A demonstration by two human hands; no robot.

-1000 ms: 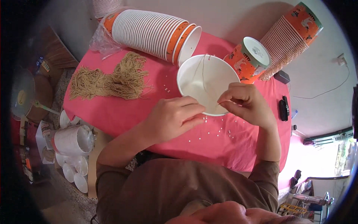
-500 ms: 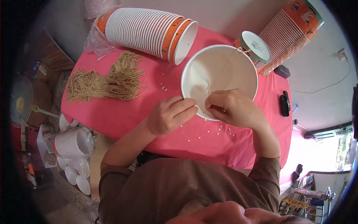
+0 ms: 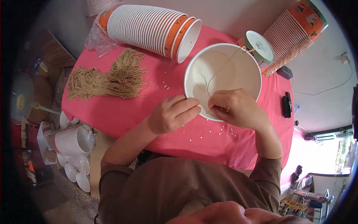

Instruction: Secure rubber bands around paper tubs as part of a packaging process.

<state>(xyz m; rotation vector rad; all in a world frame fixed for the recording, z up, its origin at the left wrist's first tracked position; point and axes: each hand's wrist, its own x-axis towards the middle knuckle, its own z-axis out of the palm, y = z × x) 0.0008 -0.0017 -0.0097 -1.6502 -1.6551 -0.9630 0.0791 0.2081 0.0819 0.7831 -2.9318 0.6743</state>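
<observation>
A large white paper bucket (image 3: 248, 80) stands mouth up on the pink-covered table. My left hand (image 3: 172, 115) is closed on its near-left rim, fingers over the edge. My right hand (image 3: 235, 108) reaches over the near rim, thumb and forefinger pinched on a thin tan cord (image 3: 220, 69). From there the cord runs up across the bucket's mouth to the far right rim; the pinched end is mostly hidden by my fingers. Small white discs (image 3: 220, 133) lie scattered on the cloth in front of the bucket. A bundle of tan cords (image 3: 110, 80) lies to the left.
Nested buckets (image 3: 145, 30) lie on their side at the back left, partly in clear plastic. Another orange-patterned stack (image 3: 289, 35) leans at the back right, beside a pale green round-topped object (image 3: 260, 47). A black object (image 3: 286, 106) lies near the table's right edge.
The cord inside the bucket now runs straighter up to the far right rim. Both hands keep nearly the same place; the whole view has shifted slightly.
</observation>
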